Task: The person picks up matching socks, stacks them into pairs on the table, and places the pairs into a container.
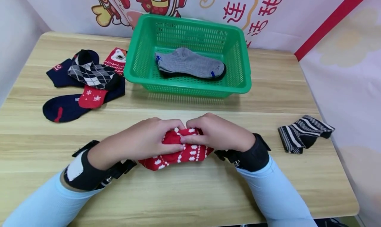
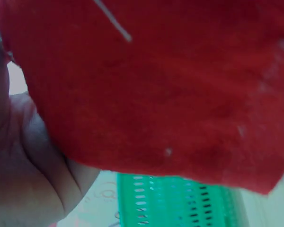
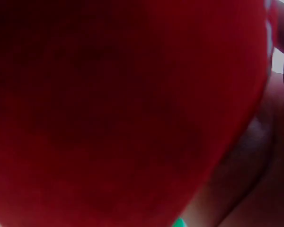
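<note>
Both hands grip a red sock with white patterns (image 1: 190, 153), bunched between them over the front middle of the table. My left hand (image 1: 148, 139) pinches its left part, thumb on the near face and fingers behind the upper edge. On the other side my right hand (image 1: 215, 131) pinches it the same way, the two hands almost meeting at the top. In the left wrist view the red cloth (image 2: 146, 104) fills most of the picture beside the palm. The right wrist view is nearly covered by the cloth (image 3: 118, 113). The fingers behind the sock are largely hidden.
A green basket (image 1: 187, 88) stands at the back, holding grey socks (image 1: 190, 63) with something black beneath. At left lie dark blue socks (image 1: 66, 104), an argyle sock (image 1: 92, 73) and a red sock (image 1: 92, 97). Black-and-white striped socks (image 1: 303, 131) lie near the table's right edge.
</note>
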`<state>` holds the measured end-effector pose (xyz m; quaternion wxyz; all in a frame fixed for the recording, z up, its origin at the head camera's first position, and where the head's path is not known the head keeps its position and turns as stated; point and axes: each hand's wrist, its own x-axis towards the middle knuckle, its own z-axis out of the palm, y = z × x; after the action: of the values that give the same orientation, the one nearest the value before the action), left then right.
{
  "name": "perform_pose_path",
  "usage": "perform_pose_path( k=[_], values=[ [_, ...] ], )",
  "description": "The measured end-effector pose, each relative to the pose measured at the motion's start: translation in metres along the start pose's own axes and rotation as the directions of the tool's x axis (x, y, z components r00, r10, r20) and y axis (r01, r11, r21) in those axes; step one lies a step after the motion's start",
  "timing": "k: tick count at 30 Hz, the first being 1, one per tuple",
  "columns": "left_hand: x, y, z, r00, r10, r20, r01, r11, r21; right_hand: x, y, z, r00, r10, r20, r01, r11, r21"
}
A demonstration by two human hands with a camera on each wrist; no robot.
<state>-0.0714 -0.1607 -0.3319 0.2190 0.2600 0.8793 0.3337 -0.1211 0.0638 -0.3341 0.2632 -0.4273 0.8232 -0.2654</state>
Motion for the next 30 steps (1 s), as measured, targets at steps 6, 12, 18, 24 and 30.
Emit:
perform_pose_path(
  k=[6,12,18,24,30],
  values=[
    [0.009,-0.017,-0.004,0.993,-0.104,0.048,0.102,0.994,0.044,0.01,0.023,0.002,0.996,0.076,0.037,-0.075,0.997,-0.031],
    [0.013,-0.032,-0.007,0.985,-0.164,0.061,0.157,0.981,0.112,0.015,0.037,0.003,0.986,0.164,0.018,-0.162,0.983,-0.09],
    [0.015,-0.042,-0.01,0.981,-0.186,0.059,0.173,0.969,0.178,0.017,0.051,0.001,0.974,0.227,-0.014,-0.227,0.963,-0.147],
    [0.015,-0.052,-0.014,0.978,-0.201,0.063,0.179,0.951,0.251,0.018,0.062,0.001,0.962,0.273,-0.003,-0.271,0.952,-0.142],
    [0.016,-0.062,-0.014,0.975,-0.218,0.048,0.197,0.941,0.277,0.017,0.068,0.0,0.941,0.339,-0.011,-0.336,0.927,-0.165]
  ],
)
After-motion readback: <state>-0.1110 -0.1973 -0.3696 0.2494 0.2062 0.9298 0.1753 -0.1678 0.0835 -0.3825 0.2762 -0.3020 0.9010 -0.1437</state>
